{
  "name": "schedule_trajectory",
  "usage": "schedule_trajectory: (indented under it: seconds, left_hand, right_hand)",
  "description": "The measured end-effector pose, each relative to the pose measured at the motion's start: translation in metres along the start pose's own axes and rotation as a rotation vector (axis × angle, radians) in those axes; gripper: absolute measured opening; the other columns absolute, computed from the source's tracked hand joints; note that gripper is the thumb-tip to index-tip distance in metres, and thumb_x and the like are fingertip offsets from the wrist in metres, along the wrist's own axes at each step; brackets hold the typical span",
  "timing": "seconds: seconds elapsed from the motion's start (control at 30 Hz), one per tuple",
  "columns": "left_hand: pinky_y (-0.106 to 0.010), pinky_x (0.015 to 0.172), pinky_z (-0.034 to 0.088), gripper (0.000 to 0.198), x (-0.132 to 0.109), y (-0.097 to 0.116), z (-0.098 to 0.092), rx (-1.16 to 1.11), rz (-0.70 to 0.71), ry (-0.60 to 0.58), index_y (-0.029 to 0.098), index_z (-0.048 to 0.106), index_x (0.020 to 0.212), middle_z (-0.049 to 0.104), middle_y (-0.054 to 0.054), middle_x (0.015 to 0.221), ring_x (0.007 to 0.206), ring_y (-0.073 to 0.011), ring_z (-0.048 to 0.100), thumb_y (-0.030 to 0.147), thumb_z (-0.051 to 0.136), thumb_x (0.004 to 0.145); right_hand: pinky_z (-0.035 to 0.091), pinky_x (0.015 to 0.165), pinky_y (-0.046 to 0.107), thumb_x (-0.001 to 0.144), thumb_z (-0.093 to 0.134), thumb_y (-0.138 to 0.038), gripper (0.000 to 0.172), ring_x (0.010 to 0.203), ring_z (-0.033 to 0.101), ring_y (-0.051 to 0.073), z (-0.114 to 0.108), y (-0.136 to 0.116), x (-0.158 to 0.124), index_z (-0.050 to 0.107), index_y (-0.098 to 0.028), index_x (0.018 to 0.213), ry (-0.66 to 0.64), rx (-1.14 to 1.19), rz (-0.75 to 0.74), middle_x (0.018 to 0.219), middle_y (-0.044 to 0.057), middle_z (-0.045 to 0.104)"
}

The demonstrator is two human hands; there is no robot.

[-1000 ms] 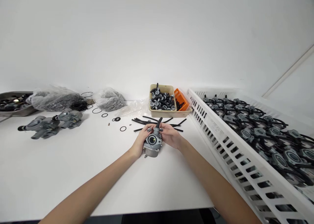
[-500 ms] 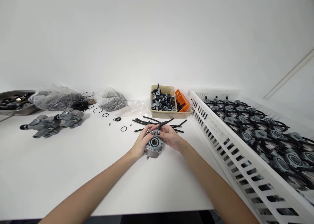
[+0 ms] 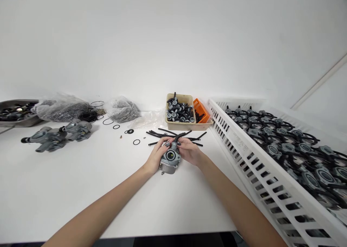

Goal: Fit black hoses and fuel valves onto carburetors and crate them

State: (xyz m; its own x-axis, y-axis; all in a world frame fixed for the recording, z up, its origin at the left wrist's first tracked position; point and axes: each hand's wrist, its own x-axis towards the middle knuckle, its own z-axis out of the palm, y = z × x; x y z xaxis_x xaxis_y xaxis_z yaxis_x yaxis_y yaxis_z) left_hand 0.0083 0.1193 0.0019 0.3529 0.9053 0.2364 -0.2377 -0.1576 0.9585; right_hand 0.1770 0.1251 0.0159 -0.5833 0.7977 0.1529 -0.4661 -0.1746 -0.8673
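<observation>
A grey metal carburetor (image 3: 170, 161) is held between my two hands above the white table, its round bore facing me. My left hand (image 3: 157, 156) is closed around its left side, thumb near the top. My right hand (image 3: 189, 151) is closed at the upper right, its fingers at the neck of the black cap (image 3: 179, 136) on top of the carburetor. Some fingertips are hidden behind the body. Just beyond my hands lie several thin black rubber hoses (image 3: 199, 136). A black O-ring (image 3: 136, 142) rests to the left.
Two carburetors (image 3: 48, 138) lie at the left, near plastic bags of small parts (image 3: 121, 109) and a metal tray (image 3: 29, 121). A cream bin (image 3: 180, 125) of black caps and an orange basket (image 3: 204, 111) stand behind. A white crate (image 3: 244, 149) full of carburetors fills the right.
My right fingers have shifted slightly right, from the top of the carburetor's body to the neck of the black cap. My left hand keeps its hold.
</observation>
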Motion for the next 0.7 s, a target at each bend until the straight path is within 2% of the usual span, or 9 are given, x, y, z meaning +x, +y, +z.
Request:
schedule_trajectory:
  seconds: [0.13, 0.27, 0.37, 0.53, 0.63, 0.7]
  left_hand:
    - [-0.032, 0.082, 0.044, 0.033, -0.001, 0.001, 0.0, 0.019, 0.013, -0.011, 0.021, 0.06, 0.106, 0.061, -0.005, 0.105, 0.094, -0.0211, 0.056, 0.041, 0.057, 0.08]
    - [-0.032, 0.08, 0.045, 0.036, -0.002, 0.002, 0.001, 0.003, -0.035, 0.002, 0.02, 0.058, 0.109, 0.062, -0.005, 0.101, 0.089, -0.0207, 0.057, 0.042, 0.056, 0.081]
    - [-0.033, 0.082, 0.045, 0.038, -0.003, 0.003, 0.002, -0.032, -0.037, 0.022, 0.019, 0.058, 0.11, 0.061, -0.006, 0.104, 0.094, -0.0229, 0.058, 0.043, 0.055, 0.082]
    - [-0.032, 0.082, 0.046, 0.034, -0.002, 0.007, 0.003, -0.068, -0.047, 0.025, 0.018, 0.061, 0.104, 0.063, -0.006, 0.1, 0.093, -0.0222, 0.059, 0.044, 0.056, 0.082]
    - [-0.03, 0.077, 0.046, 0.035, -0.001, 0.007, 0.002, -0.051, -0.054, 0.029, 0.018, 0.06, 0.104, 0.063, -0.005, 0.098, 0.087, -0.0201, 0.059, 0.044, 0.057, 0.081]
    - [-0.029, 0.072, 0.046, 0.036, -0.001, 0.007, 0.002, -0.035, -0.053, 0.026, 0.019, 0.058, 0.104, 0.063, -0.004, 0.094, 0.081, -0.018, 0.058, 0.044, 0.06, 0.079]
  right_hand:
    - [0.039, 0.057, 0.022, 0.073, 0.074, -0.033, 0.025, 0.068, 0.054, 0.012, 0.0, 0.0, 0.0, 0.068, -0.017, 0.092, 0.019, -0.032, 0.0, 0.084, 0.004, 0.064]
    - [0.038, 0.057, 0.022, 0.069, 0.077, -0.038, 0.031, 0.065, 0.051, 0.011, 0.004, 0.0, 0.001, 0.067, -0.017, 0.09, 0.081, -0.069, -0.016, 0.08, 0.003, 0.063]
    - [0.036, 0.055, 0.022, 0.068, 0.079, -0.04, 0.034, 0.062, 0.049, 0.01, 0.009, -0.001, 0.002, 0.067, -0.017, 0.09, 0.108, -0.093, -0.021, 0.08, 0.002, 0.063]
    - [0.035, 0.051, 0.022, 0.066, 0.079, -0.042, 0.035, 0.059, 0.047, 0.01, 0.013, -0.003, 0.001, 0.069, -0.02, 0.09, 0.13, -0.096, -0.019, 0.079, 0.001, 0.064]
    - [0.039, 0.055, 0.023, 0.068, 0.077, -0.043, 0.035, 0.063, 0.051, 0.012, 0.016, -0.006, 0.0, 0.069, -0.019, 0.092, 0.13, -0.099, -0.009, 0.083, 0.004, 0.066]
    - [0.043, 0.063, 0.026, 0.071, 0.074, -0.044, 0.034, 0.071, 0.056, 0.014, 0.016, -0.008, 0.001, 0.07, -0.019, 0.093, 0.119, -0.103, -0.047, 0.088, 0.006, 0.067]
